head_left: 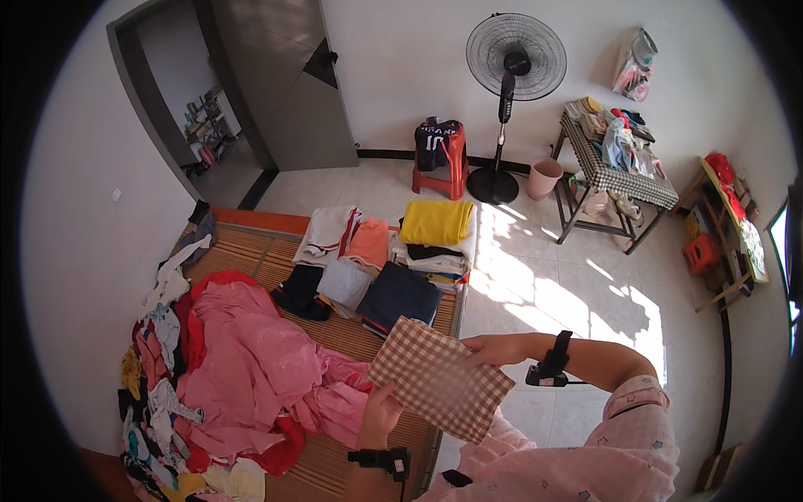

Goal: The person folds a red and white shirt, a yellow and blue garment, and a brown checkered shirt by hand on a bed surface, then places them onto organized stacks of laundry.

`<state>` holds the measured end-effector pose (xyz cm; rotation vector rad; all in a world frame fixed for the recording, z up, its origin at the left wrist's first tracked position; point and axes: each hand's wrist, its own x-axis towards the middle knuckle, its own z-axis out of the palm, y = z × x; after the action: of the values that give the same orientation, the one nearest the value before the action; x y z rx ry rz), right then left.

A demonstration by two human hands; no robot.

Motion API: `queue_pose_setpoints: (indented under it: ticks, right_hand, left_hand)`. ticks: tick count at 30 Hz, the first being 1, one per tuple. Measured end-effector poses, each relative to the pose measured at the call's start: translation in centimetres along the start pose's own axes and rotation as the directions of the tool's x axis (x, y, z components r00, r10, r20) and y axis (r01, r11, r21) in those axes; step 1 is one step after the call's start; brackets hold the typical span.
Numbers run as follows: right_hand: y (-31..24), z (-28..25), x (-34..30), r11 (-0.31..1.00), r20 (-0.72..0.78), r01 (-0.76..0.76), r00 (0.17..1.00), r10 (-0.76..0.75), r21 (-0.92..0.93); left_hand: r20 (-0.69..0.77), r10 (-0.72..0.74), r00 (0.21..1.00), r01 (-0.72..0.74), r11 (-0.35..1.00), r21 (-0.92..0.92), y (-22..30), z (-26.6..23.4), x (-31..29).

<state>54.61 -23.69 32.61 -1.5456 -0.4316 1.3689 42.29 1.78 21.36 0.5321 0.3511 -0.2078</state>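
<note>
A folded brown-and-white checked cloth (pixel 427 368) is held up in front of me, over the edge of the slatted bamboo bed (pixel 335 339). My left hand (pixel 382 413) grips its left side, fingers mostly behind the fabric. At the upper right edge, my right hand (pixel 492 349) is closed on the cloth. What kind of item it is does not show. Just beyond lies a folded dark navy garment (pixel 400 296), with a grey folded garment (pixel 344 283) and a black one (pixel 303 293) to its left. A large pink cloth (pixel 251 351) spreads out left of my hands.
Farther back on the bed stand a stack topped with yellow cloth (pixel 435 222) and folded white garments (pixel 328 230). Loose clothes (pixel 159 402) heap along the left wall. Across the floor are a red stool (pixel 456 167), a standing fan (pixel 502 125), a pink bin (pixel 544 177) and a cloth-covered table (pixel 611 176).
</note>
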Motion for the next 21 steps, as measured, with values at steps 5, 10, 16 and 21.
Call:
queue_pose_setpoints:
  ticks: [5,10,16,21]
  right_hand:
    - [-5.3,-15.8,-0.4,0.959,-0.211,-0.252,0.952,0.222,-0.127]
    - [-7.7,-27.2,3.1,0.92,-0.469,-0.152,0.882,-0.038,-0.361]
    - [-9.7,-36.6,9.9,0.919,-0.563,0.03,0.782,-0.266,-0.394]
    - [-6.3,-38.0,13.0,0.612,-0.577,-0.164,0.582,-0.574,-0.774]
  left_hand:
    - [-0.125,-0.016,0.992,0.031,0.992,0.118,0.6,8.5,11.4]
    - [-0.214,0.049,0.976,-0.049,0.999,0.003,2.3,15.9,20.2]
    - [-0.248,0.139,0.959,-0.149,0.989,-0.02,5.0,15.9,32.2]
    - [-0.477,0.058,0.877,-0.006,0.994,0.11,2.9,13.9,36.8]
